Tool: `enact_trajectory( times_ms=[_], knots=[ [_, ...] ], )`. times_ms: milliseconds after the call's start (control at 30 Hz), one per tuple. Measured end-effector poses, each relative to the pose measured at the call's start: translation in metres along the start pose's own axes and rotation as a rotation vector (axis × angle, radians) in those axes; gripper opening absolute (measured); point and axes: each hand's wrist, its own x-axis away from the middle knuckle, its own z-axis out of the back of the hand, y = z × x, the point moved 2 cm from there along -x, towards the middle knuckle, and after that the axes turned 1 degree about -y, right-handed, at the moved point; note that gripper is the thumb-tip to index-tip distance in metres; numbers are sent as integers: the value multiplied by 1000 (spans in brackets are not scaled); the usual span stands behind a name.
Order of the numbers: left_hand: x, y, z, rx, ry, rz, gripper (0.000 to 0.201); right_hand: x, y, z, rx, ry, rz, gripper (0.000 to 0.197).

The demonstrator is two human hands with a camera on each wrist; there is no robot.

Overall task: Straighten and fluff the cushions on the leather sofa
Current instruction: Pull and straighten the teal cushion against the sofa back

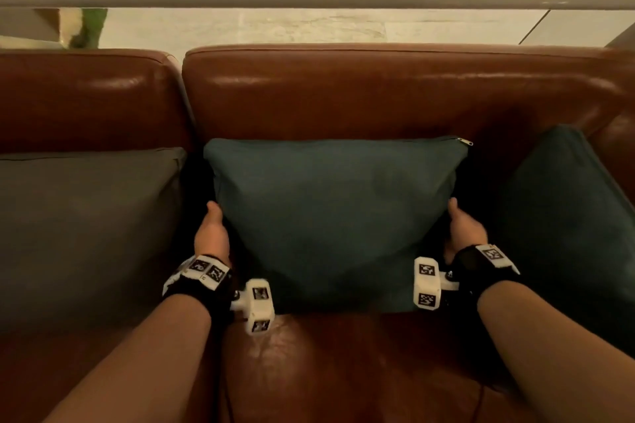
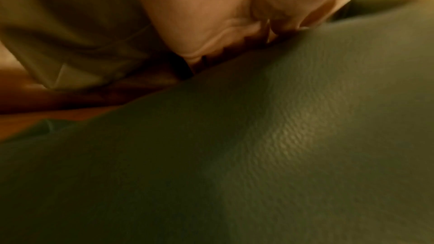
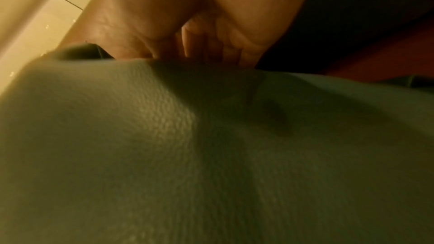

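Two bare forearms enter from the lower corners of the head view, each with a black wrist strap carrying white blocks printed with black-and-white markers.

Seat of the brown leather sofa (image 1: 309, 364) fills the lower centre of the frame, creased and shiny.

Left hand (image 1: 212, 233) at the left edge of the teal cushion (image 1: 336, 216), thumb up along the front face, fingers hidden behind the edge. Left wrist view: the fingers (image 2: 234, 31) are pressed into the cushion (image 2: 258, 146) fabric and wrap round its edge, so the hand is grasping the cushion.

Right hand (image 1: 464, 227) mirrors it at the right edge, thumb up on the front. Right wrist view: the fingers (image 3: 211, 44) are curled against the cushion (image 3: 164, 146) side; also grasping it.

Teal cushion: frame centre, bottom edge on the seat, top leaning against the backrest. Long axis runs left to right; the face points toward the camera. Zip along the top edge, zip pull (image 1: 464, 142) at the upper right corner. Upper corners flare wider than where the hands press in.

Grey cushion (image 1: 86, 233) at frame left, near the teal one. A darker teal cushion (image 1: 567, 233) at frame right, tilted against the armrest.

Beyond the backrest, upper frame: pale floor and a light fabric blind.
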Motion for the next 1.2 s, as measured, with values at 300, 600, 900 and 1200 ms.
enact_trajectory(
  times_ms=[300, 600, 900, 1200],
  knots=[
    [1, 12, 4, 97, 133, 102, 38, 2, -8, 8, -17, 162, -26, 31],
    [11, -46, 9, 21, 8, 23, 32, 1, 49, 5, 58, -3, -95, 56],
    [-4, -58, 20, -23, 80, 26, 19, -11, 61, 6, 177, 44, -44, 37],
    [-3, -123, 27, -326, -1, 246, 23, -13, 106, 7, 384, 27, -223, 35]
  ],
)
